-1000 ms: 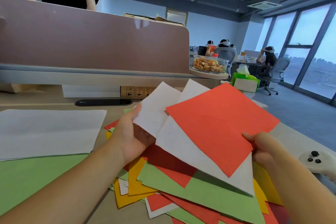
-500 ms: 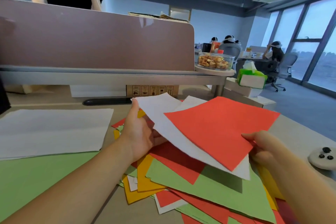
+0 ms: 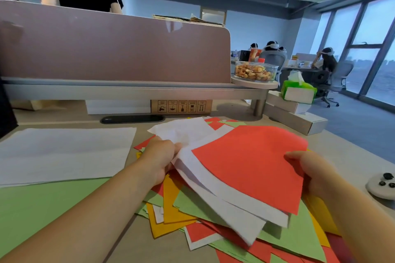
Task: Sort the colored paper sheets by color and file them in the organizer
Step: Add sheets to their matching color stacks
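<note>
Left hand (image 3: 161, 157): fingers curled tight on the far-left corner of the white sheets (image 3: 213, 188).
Right hand (image 3: 310, 172): pinches the right edge of the red sheet (image 3: 250, 166), thumb on top.
Held sheets: red lies on white, above the mixed pile (image 3: 192, 209) at the middle of the tabletop (image 3: 342, 151).
Left edge: white stack (image 3: 64, 151), with the green sheet (image 3: 38, 209) nearer.

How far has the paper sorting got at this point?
Done: white stack and green stack lie sorted at left. In hand: left hand grips white sheets, right hand holds a red sheet. Left: the mixed pile underneath; no organizer in view.
</note>
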